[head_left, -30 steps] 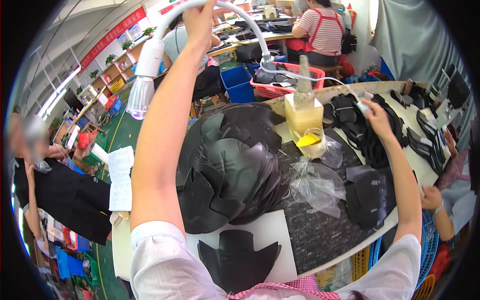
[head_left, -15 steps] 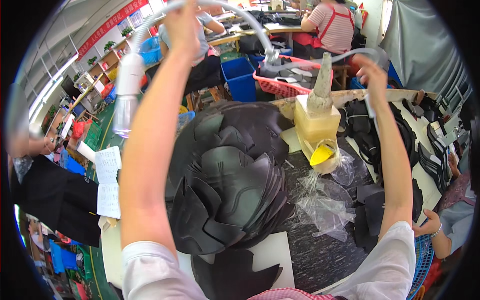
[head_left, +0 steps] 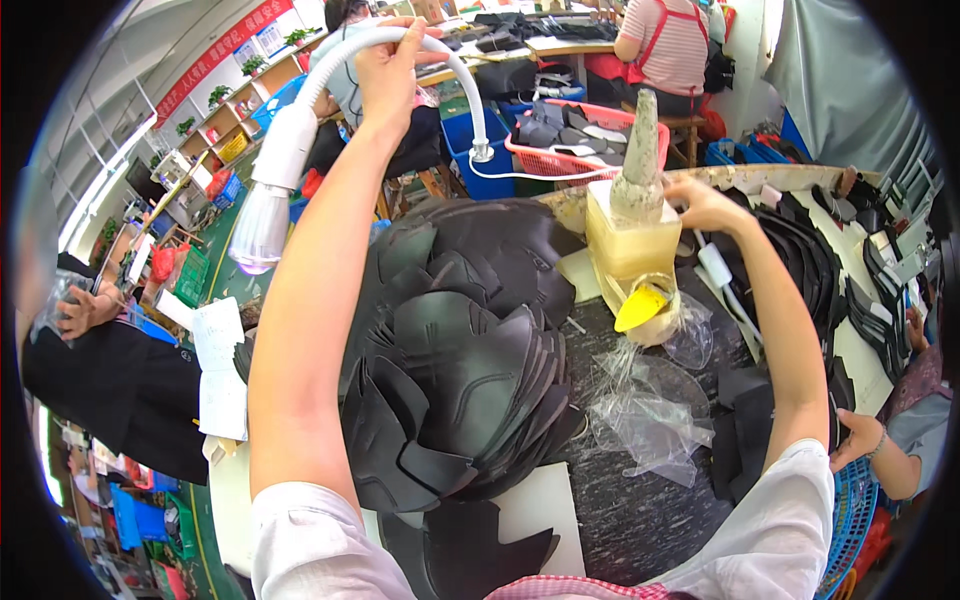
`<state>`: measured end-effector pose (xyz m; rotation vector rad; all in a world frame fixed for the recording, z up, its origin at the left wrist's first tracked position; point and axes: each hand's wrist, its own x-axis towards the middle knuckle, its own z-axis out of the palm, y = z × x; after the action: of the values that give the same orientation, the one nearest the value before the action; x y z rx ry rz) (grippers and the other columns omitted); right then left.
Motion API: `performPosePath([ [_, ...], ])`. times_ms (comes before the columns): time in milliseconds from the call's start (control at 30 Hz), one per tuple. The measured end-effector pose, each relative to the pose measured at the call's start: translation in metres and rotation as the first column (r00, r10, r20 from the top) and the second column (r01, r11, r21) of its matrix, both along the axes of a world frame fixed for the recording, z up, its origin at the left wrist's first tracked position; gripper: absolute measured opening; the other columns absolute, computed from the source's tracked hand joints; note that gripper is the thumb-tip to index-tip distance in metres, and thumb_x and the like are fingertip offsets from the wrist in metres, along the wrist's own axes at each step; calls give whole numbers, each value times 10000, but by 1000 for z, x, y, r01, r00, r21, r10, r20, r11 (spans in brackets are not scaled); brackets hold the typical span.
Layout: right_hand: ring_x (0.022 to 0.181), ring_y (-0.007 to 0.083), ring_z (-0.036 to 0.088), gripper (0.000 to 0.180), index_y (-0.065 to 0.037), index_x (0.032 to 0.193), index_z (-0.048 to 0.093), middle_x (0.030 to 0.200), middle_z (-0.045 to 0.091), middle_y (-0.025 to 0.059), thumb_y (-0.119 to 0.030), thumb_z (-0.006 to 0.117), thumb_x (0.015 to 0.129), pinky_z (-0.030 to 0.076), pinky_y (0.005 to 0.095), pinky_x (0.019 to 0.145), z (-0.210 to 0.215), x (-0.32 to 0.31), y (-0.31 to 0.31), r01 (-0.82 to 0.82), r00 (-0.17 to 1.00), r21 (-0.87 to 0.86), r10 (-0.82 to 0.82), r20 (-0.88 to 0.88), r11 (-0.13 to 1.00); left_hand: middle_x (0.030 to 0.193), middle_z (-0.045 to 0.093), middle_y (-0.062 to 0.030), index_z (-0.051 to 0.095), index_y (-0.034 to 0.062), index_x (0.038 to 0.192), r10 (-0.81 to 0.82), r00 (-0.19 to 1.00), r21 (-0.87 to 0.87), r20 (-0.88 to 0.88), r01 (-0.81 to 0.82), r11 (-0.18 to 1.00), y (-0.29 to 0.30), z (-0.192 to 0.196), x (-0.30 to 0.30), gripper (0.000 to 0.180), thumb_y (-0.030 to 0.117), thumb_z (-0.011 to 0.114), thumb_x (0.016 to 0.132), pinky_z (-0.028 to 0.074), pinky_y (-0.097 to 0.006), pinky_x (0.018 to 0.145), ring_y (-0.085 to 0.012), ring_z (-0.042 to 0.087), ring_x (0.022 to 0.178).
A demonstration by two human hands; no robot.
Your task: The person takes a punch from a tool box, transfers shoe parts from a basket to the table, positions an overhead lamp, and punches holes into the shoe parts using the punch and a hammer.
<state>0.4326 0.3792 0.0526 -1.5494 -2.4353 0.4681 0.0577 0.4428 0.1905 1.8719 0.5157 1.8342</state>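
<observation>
With fingers curled round the arched white gooseneck of a lamp [head_left: 336,52], my left hand [head_left: 390,80] holds it up at the far left. The lamp's silver bulb [head_left: 262,230] hangs down on the left. My right hand [head_left: 712,208] is closed at the white power cord [head_left: 697,238], just right of a cream bottle [head_left: 632,245] with a crusted grey cone top; its fingertips are partly hidden. The cord runs behind the bottle, and an inline switch [head_left: 714,266] hangs below the hand. Between my arms stands a pile of curved black shoe pieces [head_left: 465,355].
A yellow scoop-like piece [head_left: 642,308] sits in the bottle's lower opening, beside crumpled clear plastic [head_left: 655,425]. A pink basket [head_left: 540,160] of cut pieces stands beyond the table. Black parts [head_left: 875,315] line the right side. A co-worker's hand [head_left: 858,438] is near my right elbow.
The lamp has come lower and nearer, its base now in front of the pink basket. My right hand has moved left and down to the bottle, its spread fingers now curled in.
</observation>
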Motion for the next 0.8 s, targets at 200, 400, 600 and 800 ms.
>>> performPosePath([
  [200,1329,210,160,1039,-40,1389,165,1442,169,131,-129,776,554,132,332,1085,40,-10,-31,-165,960,-234,102,-261,958,779,619,-49,567,35,960,-22,1000,-202,-18,18,979,-10,-9,26,237,257,539,882,361,-190,392,-117,613,587],
  [400,1262,199,265,1141,-4,1374,139,1362,295,124,-146,836,483,160,291,1069,10,-27,-14,-191,887,-194,85,-454,962,819,611,-113,532,-5,1020,-141,990,-155,29,144,977,-8,-15,50,220,164,526,879,535,-250,552,-182,619,668],
  [600,1204,201,348,1034,-5,1321,286,1265,392,93,-115,815,439,253,305,1032,16,-25,-47,-119,906,-36,94,-412,992,769,619,-97,570,-20,894,39,994,-104,-105,-50,993,-29,-1,19,209,186,559,863,510,-252,533,-162,626,667],
  [800,1221,212,335,1051,-15,1335,276,1288,382,100,-114,827,445,237,315,1041,24,-26,-63,-42,940,-74,14,-341,996,772,627,-106,550,-2,934,-1,1000,-239,21,6,971,-42,13,-36,201,190,528,882,512,-256,516,-181,632,628],
])
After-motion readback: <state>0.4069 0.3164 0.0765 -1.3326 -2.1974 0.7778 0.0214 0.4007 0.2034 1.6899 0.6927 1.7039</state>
